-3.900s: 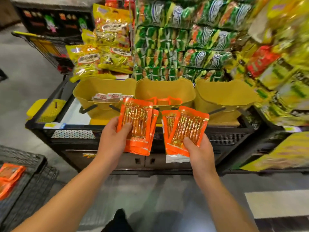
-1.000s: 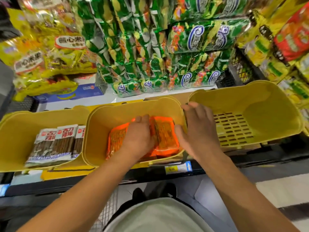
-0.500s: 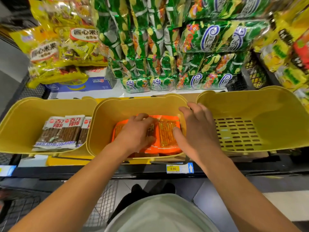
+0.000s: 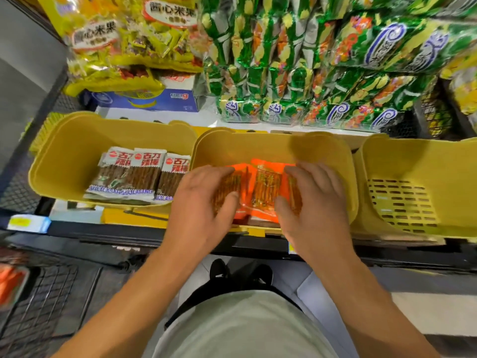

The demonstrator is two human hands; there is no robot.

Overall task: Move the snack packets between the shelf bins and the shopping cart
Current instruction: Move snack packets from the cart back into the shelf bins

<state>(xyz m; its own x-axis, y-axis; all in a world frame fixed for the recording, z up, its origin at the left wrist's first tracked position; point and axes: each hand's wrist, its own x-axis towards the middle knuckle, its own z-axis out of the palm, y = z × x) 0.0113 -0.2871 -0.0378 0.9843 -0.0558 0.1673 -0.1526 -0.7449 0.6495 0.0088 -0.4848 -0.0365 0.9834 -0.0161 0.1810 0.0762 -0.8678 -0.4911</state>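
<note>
Stacked green and yellow snack bags fill the shelf beyond my hands, above a row of three yellow bins. Both my hands reach into the middle bin. My left hand lies flat on the orange snack packets, fingers spread and thumb touching a packet's near edge. My right hand rests on the packets just beside it, fingers loosely extended, pressing down rather than pinching. Left of my left hand, the left bin holds brown-and-white packets. Right of my right hand, the slotted right bin shows its bare floor. Below my left forearm sits the wire shopping cart.
</note>
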